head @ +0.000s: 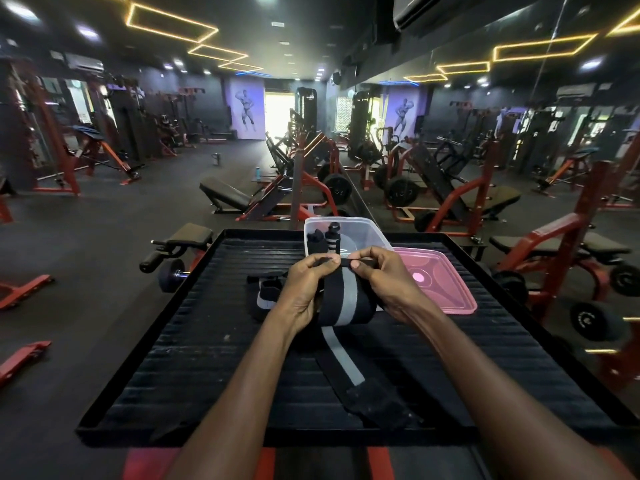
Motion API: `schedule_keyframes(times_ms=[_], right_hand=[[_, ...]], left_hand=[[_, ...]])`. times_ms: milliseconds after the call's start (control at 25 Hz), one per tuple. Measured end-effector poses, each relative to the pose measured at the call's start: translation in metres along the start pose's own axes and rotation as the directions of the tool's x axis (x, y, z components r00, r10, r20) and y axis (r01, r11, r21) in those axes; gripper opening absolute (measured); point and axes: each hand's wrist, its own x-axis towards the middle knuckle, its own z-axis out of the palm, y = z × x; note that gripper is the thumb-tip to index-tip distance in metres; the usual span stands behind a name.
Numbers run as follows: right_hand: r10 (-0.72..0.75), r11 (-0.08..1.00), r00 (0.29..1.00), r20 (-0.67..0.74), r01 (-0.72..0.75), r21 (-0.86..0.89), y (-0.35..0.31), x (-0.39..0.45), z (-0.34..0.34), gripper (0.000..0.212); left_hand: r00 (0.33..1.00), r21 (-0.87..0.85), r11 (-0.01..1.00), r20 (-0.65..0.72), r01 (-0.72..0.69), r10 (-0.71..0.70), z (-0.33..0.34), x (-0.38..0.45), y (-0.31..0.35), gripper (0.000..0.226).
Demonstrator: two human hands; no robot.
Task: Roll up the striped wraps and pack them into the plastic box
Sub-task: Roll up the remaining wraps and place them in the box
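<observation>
Fingers and thumb of the left hand (304,289) and the right hand (382,280) were curled tight, pinching the top edge of a black wrap with a grey stripe (343,299). Its loose tail ran toward the near edge of the black ribbed tray (173,358). Just beyond stood the clear plastic box (363,233) holding rolled wraps (325,239); its pink lid (440,282) lay to the right. Another wrap (263,294) lay left.

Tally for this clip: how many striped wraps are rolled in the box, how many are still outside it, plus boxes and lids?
Rolled wraps in the plastic box: 2
Wraps outside it: 2, one held, one lying left
Plastic boxes: 1
Pink lids: 1
Total: 6
</observation>
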Motion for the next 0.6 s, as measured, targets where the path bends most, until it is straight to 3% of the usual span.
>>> schedule_keyframes(times_ms=[120,240,440,600], right_hand=[[-0.098,0.989,0.995,0.026,0.1,-0.109,0.002,0.003,0.001,0.005],[-0.175,0.973,0.984,0.024,0.176,-0.149,0.005,0.007,0.002,0.005],[-0.225,0.97,0.972,0.063,0.23,-0.083,0.008,0.006,0.0,0.017],[-0.164,0.986,0.983,0.08,0.163,0.016,0.015,0.008,-0.005,0.012]], left_hand=[[0.988,0.155,0.979,-0.059,-0.135,0.145,-0.01,0.004,-0.008,0.02],[0.97,0.155,0.962,-0.064,-0.224,0.236,-0.011,0.004,-0.012,0.027],[0.956,0.128,0.95,-0.037,-0.285,0.291,-0.01,0.006,-0.019,0.029],[0.939,0.16,0.927,0.006,-0.34,0.344,-0.011,0.006,-0.022,0.025]])
